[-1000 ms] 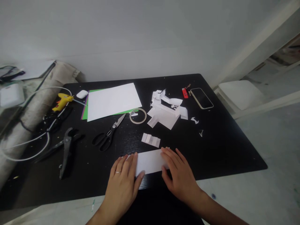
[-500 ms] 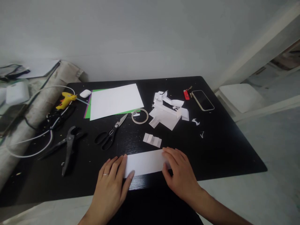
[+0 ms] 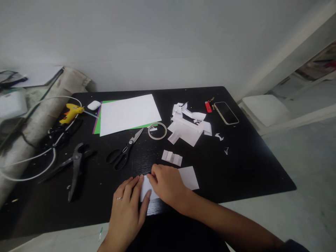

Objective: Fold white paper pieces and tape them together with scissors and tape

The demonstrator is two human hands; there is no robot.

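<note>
A white paper strip (image 3: 189, 177) lies flat near the table's front edge, its middle covered by my right hand. My left hand (image 3: 127, 199), with a ring on one finger, rests open on the strip's left end, fingers stretched out and thumb apart. Curled up, my right hand (image 3: 168, 183) presses on the strip along its far edge, close to my left fingertips. Just beyond the strip sits a small folded piece of white paper (image 3: 172, 158). Black-handled scissors (image 3: 124, 150) lie with their blades partly open, beside a roll of tape (image 3: 157, 131).
White paper scraps (image 3: 187, 131) are heaped behind the folded piece. White and green sheets (image 3: 128, 113) lie at the back. On the left are pliers (image 3: 77, 161), a yellow glue gun (image 3: 70, 112) and a white cable. A phone (image 3: 226, 113) and red lighter (image 3: 208, 107) lie at right.
My right hand has slid left along the strip from its right end, its fingers now curled tighter. The strip's right end is uncovered. My left hand has stayed on the left end.
</note>
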